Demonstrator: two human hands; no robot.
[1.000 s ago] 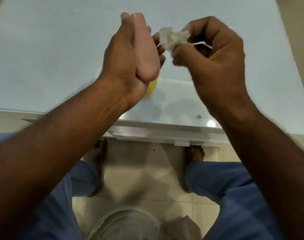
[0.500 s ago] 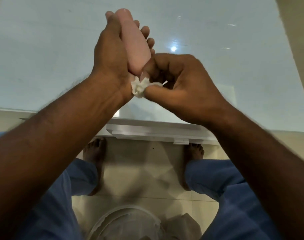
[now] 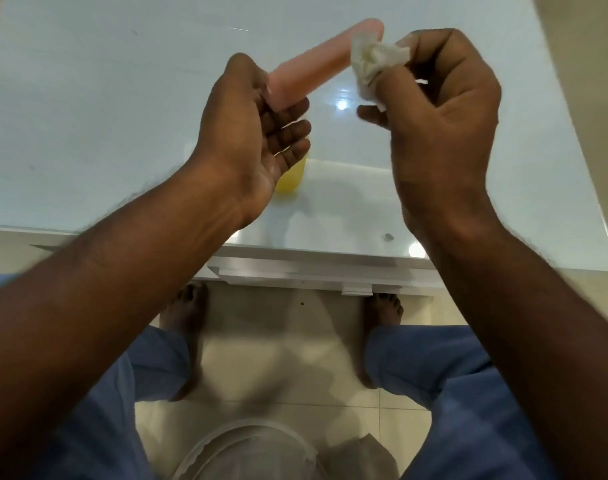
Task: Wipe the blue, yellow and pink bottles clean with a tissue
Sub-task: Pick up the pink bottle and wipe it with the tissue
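Fingers point(image 3: 288, 112) of our left hand point(image 3: 247, 133) pinch the light, stiff, likely slippery pink bottle point(image 3: 316, 69) by its base above the table point(image 3: 88, 98) while our right hand point(image 3: 444, 109) grips a crumpled tissue point(image 3: 368, 64) against its far end.

place: home | cues: glossy white table point(image 3: 88, 98); tiled floor point(image 3: 278, 341); bare feet point(image 3: 184, 317)

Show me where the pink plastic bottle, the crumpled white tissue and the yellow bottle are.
Pink plastic bottle point(image 3: 316, 65), head view, middle of its body.
Crumpled white tissue point(image 3: 371, 62), head view, its bunched centre.
Yellow bottle point(image 3: 292, 176), head view, visible lower body.
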